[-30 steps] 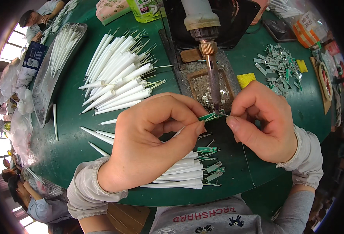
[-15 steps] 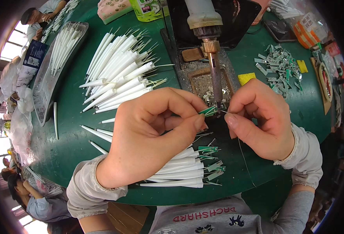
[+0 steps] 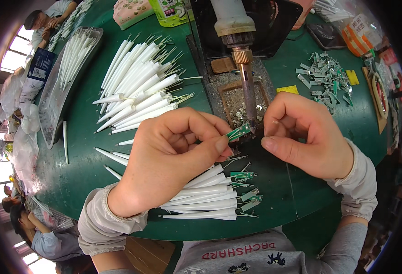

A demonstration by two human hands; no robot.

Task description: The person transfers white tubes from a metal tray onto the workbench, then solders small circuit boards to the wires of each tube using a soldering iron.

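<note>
Pinched between the thumb and fingers of my left hand [image 3: 169,155] is a small green circuit board [image 3: 239,132] with thin wires at its end. Whatever the board is joined to lies hidden behind my palm. My right hand [image 3: 308,139] is closed on a thin solder wire [image 3: 291,187], which trails down below the fingers; its tip is not clearly visible. Above and between both hands hangs a soldering iron [image 3: 247,86], pointing down. Its dark tip is just beside the board's outer end; I cannot tell whether they touch.
White tapered tubes with wire ends [image 3: 139,82] lie piled to the left. More tubes with green boards [image 3: 210,203] lie below my left hand. Loose boards [image 3: 324,80] are heaped at right, near a yellow sponge [image 3: 287,89]. A clear tray [image 3: 50,118] stands far left. Other people sit beyond.
My right hand has drawn slightly right, away from the iron's tip, with the solder wire. My left hand has shifted a little left, and the board shows more fully. The iron has shifted slightly left.
</note>
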